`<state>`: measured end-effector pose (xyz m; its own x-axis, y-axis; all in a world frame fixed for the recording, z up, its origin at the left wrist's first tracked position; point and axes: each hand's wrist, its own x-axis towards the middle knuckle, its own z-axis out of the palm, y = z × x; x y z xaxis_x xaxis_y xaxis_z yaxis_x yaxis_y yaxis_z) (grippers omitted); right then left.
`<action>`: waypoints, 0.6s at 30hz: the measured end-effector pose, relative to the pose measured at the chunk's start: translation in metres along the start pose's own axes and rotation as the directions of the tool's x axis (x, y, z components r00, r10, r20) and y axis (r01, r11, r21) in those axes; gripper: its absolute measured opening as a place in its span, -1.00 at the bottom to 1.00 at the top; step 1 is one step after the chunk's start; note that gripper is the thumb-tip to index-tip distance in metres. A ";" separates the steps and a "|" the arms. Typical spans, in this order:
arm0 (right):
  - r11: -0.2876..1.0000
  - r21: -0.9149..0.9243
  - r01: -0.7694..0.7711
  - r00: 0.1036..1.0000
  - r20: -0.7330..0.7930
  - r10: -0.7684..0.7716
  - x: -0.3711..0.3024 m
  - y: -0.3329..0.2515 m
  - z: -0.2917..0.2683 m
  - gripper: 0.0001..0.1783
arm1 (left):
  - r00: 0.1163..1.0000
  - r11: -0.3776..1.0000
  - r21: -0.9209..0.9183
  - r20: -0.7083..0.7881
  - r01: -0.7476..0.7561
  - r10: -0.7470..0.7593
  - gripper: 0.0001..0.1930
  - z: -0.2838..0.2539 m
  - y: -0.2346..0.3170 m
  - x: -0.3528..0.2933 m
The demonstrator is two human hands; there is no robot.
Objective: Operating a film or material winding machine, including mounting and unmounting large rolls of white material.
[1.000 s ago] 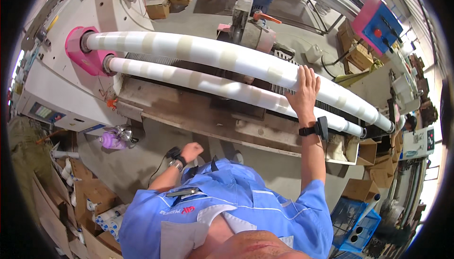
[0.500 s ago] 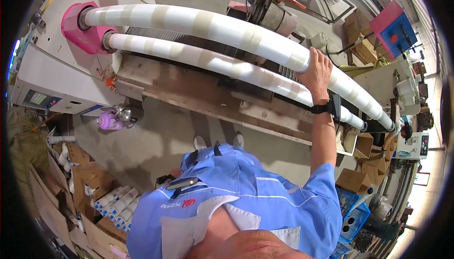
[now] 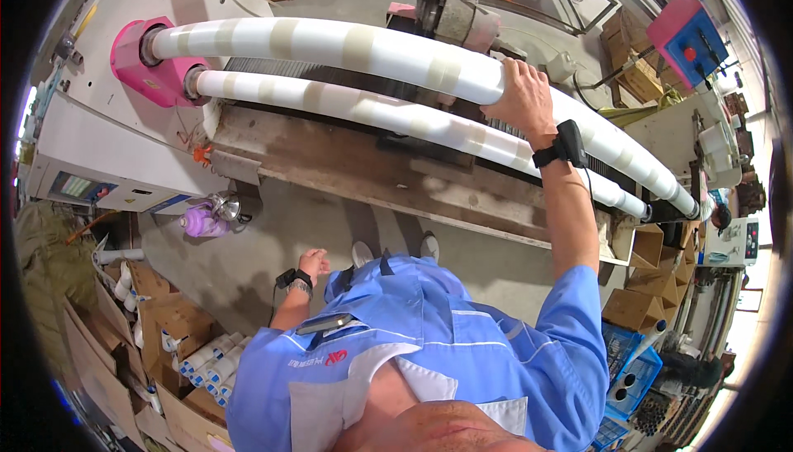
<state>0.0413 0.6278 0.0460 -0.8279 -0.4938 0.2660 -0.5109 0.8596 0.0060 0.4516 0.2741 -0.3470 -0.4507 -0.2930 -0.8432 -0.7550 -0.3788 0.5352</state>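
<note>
Two long white rolls with evenly spaced beige bands stretch across the machine, side by side. My right hand [image 3: 525,99] lies over the thicker far roll [image 3: 363,49], its fingers bent across the top and its thumb at the near side. The thinner near roll [image 3: 396,118] passes below my wrist, apart from the hand. Both rolls run from a pink housing [image 3: 155,64] at the left to dark end fittings at the right. My left hand [image 3: 314,264] hangs beside my body, holding nothing, with its fingers loosely apart.
A machine trough [image 3: 347,167] lies between me and the rolls. On the floor at left stands a purple jug [image 3: 202,221]. Cardboard boxes with white rolls [image 3: 216,363] are at lower left; a blue crate [image 3: 632,369] sits at lower right. A pink-and-blue control box [image 3: 690,39] hangs at upper right.
My right hand has slid left along the far roll. My left hand, hidden before, has come into view beside my body. The whole view has shifted slightly.
</note>
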 end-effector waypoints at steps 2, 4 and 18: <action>1.000 0.004 -0.002 0.999 -0.055 0.002 -0.004 -0.001 0.001 -0.06 | 0.996 0.993 0.084 0.033 -0.080 0.077 -0.71 -0.006 -0.027 0.014; 0.999 0.027 0.027 0.992 -0.123 -0.023 -0.006 -0.002 0.001 -0.06 | 0.973 0.971 0.133 0.144 -0.200 0.181 -0.75 -0.036 -0.086 0.052; 0.999 0.032 0.022 0.980 -0.200 -0.015 -0.010 -0.010 0.004 -0.12 | 0.866 -0.023 0.910 0.402 -0.414 0.296 -0.66 -0.037 -0.059 0.013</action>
<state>0.0538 0.6238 0.0394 -0.7568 -0.4704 0.4538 -0.5361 0.8439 -0.0193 0.5078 0.2595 -0.3875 -0.8055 -0.0133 -0.5924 -0.2291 0.9290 0.2906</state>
